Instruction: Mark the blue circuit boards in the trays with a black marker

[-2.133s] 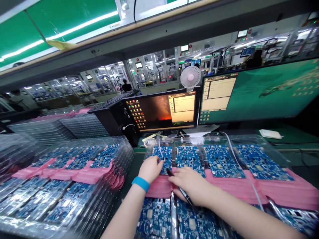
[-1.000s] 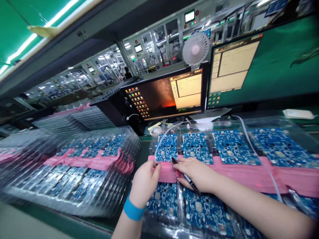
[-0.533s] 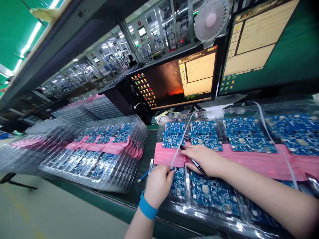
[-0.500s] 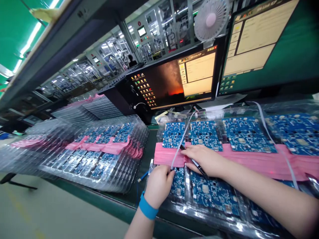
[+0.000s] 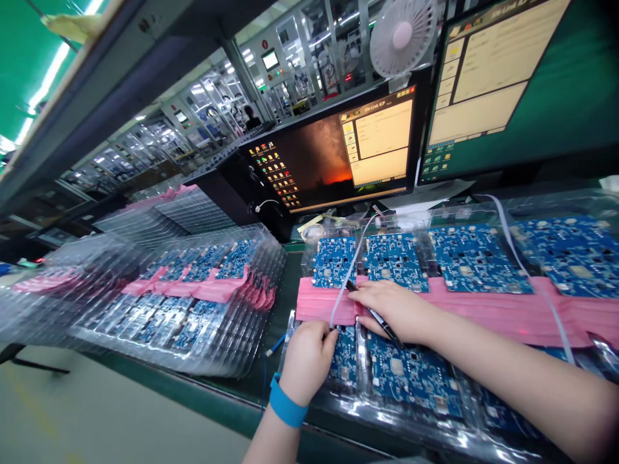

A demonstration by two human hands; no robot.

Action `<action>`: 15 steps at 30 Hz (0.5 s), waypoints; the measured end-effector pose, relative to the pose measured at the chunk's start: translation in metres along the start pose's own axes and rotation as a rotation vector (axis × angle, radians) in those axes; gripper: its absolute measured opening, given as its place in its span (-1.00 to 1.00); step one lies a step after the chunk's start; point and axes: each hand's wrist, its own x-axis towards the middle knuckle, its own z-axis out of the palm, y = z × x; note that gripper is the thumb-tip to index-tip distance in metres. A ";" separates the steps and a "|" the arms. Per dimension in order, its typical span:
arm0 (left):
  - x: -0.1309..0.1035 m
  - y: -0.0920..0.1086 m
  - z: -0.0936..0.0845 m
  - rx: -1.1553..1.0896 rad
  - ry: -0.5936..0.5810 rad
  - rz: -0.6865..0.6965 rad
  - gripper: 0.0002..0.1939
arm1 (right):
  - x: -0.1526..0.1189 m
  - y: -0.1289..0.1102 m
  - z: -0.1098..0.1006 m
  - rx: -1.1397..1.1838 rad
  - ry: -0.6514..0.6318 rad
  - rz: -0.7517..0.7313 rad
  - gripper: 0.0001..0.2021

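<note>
My left hand (image 5: 309, 357), with a blue wristband, is closed at the near end of a pale cable (image 5: 349, 274), its fingertips pinched where the cable ends. A dark pen-like tool (image 5: 385, 327) lies under my right hand (image 5: 394, 310), whose fingers are curled round it over the pink foam strip (image 5: 324, 303). The tool's tip points up and left, close to the cable. Blue circuit boards (image 5: 394, 258) sit in a clear plastic tray (image 5: 363, 374) on both sides of the strip. A second pale cable (image 5: 512, 245) crosses the strip farther right.
Stacked clear trays of boards (image 5: 232, 354) stand at the left, with more stacks behind. Two monitors (image 5: 314, 161) and a white fan (image 5: 403, 35) are at the back. A blue cable (image 5: 275, 346) lies left of my left hand, near the table edge (image 5: 193, 390).
The whole view has shifted slightly. Both hands stay in nearly the same places on the tray, with no clear change in their grip.
</note>
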 end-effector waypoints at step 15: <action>0.002 0.015 -0.004 0.247 -0.051 0.087 -0.86 | 0.000 -0.016 -0.020 -0.055 -0.035 0.001 -0.65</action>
